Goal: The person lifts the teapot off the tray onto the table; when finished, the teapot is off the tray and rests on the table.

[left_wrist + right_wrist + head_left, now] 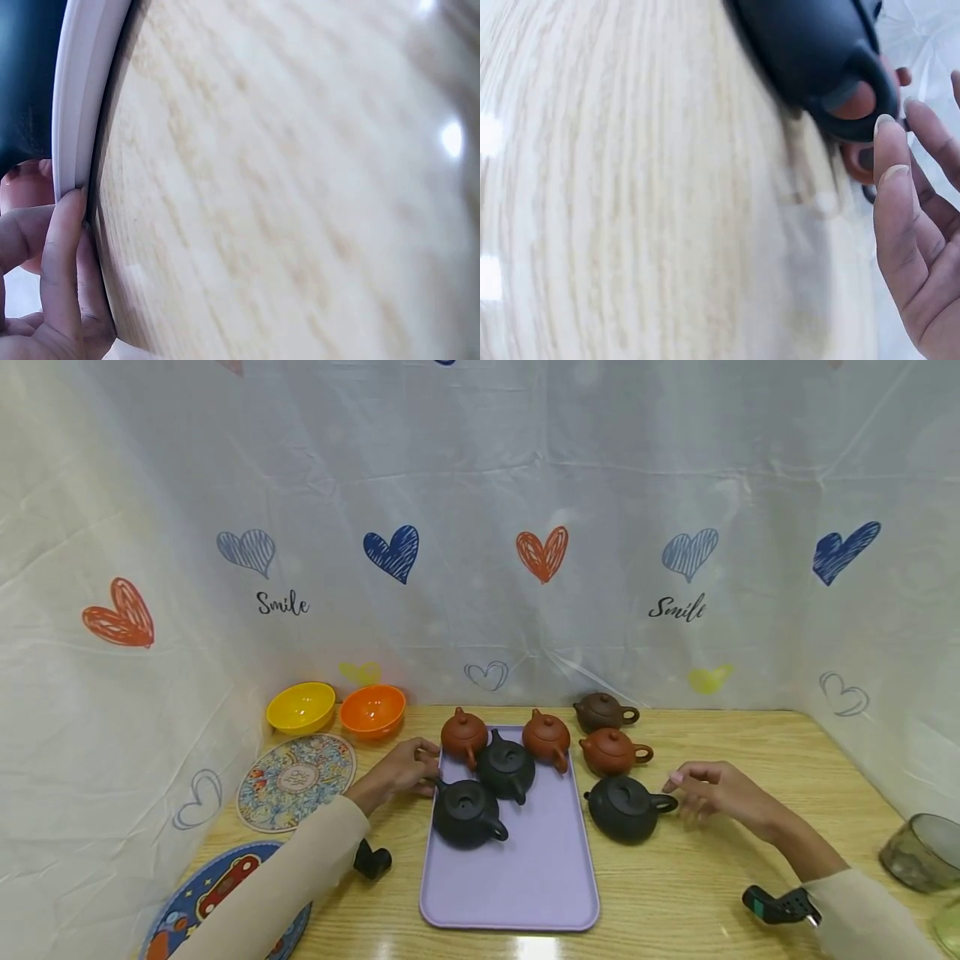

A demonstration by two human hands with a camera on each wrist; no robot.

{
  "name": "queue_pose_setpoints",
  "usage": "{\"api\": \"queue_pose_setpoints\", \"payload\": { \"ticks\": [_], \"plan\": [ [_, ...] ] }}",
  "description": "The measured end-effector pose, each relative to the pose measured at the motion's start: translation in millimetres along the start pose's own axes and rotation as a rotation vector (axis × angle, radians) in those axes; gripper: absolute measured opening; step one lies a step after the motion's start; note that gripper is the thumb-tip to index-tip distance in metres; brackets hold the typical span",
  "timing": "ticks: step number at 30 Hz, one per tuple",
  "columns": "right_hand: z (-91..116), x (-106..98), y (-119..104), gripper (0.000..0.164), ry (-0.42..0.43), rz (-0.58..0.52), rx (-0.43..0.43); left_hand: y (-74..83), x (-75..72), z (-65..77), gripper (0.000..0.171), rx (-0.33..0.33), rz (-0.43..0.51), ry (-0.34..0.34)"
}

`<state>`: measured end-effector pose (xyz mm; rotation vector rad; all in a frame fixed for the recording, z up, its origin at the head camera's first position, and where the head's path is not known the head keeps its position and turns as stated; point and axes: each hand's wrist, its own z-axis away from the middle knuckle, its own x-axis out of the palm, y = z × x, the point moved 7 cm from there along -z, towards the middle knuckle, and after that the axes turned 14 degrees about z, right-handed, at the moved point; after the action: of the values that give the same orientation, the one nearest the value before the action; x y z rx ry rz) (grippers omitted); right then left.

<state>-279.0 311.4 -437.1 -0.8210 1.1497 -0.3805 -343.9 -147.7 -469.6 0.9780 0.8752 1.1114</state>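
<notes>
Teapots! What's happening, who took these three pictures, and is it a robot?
No robot: just a person's bare hands, the left grip and the right grip. The big picture comes from a camera on the head; the two others from a camera on each wrist. On the table is a purple tray with four teapots, two black and two reddish. Three more stand to its right. To its left are a yellow bowl, an orange bowl and two round mats. The left grip touches the tray's edge; I can't tell whether it's holding on. The right grip is by the handle of another black teapot, but isn't curled around it.
</notes>
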Motion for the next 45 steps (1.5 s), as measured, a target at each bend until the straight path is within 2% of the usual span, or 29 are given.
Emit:
{"api": "queue_pose_setpoints", "payload": {
  "ticks": [6,12,19,31,38,45],
  "plan": [
    [6,-2,-15,0.038,0.021,-0.010,-0.055,-0.1,0.2,0.6,0.038,-0.001,0.006,0.002],
    [8,10,-39,0.033,-0.020,-0.040,-0.150,0.2,-0.6,0.8,0.037,0.002,0.001,0.009],
    [0,40,-68,0.029,-0.127,-0.134,-0.233,0.1,-0.6,-1.2,0.038,-0.009,-0.005,0.016],
    [-21,106,-122,0.024,-0.282,-0.163,-0.320,1.8,-1.2,-1.3,0.038,-0.012,-0.012,0.017],
    [-42,138,-130,0.024,-0.284,-0.150,-0.227,0.7,-1.4,-0.6,0.039,-0.002,0.000,0.010],
    [-58,163,-131,0.028,-0.270,-0.207,-0.131,1.4,-0.7,0.9,0.039,0.008,-0.001,0.007]
  ]
}}
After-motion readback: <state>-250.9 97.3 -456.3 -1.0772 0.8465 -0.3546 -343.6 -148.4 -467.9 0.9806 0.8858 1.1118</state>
